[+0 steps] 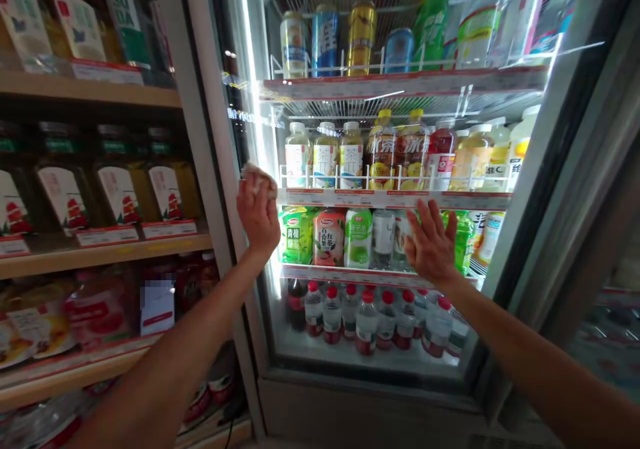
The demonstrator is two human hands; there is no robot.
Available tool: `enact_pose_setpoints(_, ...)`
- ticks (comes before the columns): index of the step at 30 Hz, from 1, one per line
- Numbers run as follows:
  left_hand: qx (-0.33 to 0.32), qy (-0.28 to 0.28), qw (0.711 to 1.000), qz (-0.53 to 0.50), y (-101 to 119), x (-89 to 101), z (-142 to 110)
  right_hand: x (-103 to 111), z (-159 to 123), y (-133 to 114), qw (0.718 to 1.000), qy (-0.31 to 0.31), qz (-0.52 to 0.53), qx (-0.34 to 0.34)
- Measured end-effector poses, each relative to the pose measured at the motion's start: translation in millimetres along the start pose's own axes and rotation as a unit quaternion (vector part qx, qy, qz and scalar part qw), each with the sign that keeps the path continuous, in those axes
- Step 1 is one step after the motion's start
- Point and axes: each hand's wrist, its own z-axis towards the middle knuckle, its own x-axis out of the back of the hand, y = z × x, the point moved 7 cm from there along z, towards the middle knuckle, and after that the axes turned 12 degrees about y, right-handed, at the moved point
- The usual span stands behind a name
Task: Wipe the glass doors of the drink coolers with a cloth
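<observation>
A pale, crumpled cloth (260,173) shows above the fingers of my left hand (259,212), which is closed on it. This hand is at the left side of the fridge's glass door (320,352), close to the bright light strip. My right hand (431,243) has its fingers spread and holds nothing. It is at the glass in front of the shelf of green and red drinks; whether the palm touches the glass I cannot tell. Behind the door stand tea bottles (351,155), cans (361,39) and water bottles with red caps (367,322).
Wooden shelves (100,260) with several rows of bottles stand to the left, beside the fridge's metal frame (200,102). A white card (157,305) is on the lower left shelf. A thick dark door edge (565,189) runs along the right.
</observation>
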Motion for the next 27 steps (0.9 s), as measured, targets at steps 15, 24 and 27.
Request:
enact_pose_setpoints(15,-0.161,-0.064,0.976,-0.132,97,-58.8,57,11,2,0,0.997,-0.06,0.045,0.002)
enact_pose_setpoints(24,-0.018,-0.03,0.995,-0.096,130,-93.6,108,52,-16,58,0.998,-0.046,0.025,-0.04)
enact_pose_setpoints(27,-0.236,-0.132,0.944,-0.187,202,-99.1,79,62,-25,72,0.997,-0.058,0.015,-0.039)
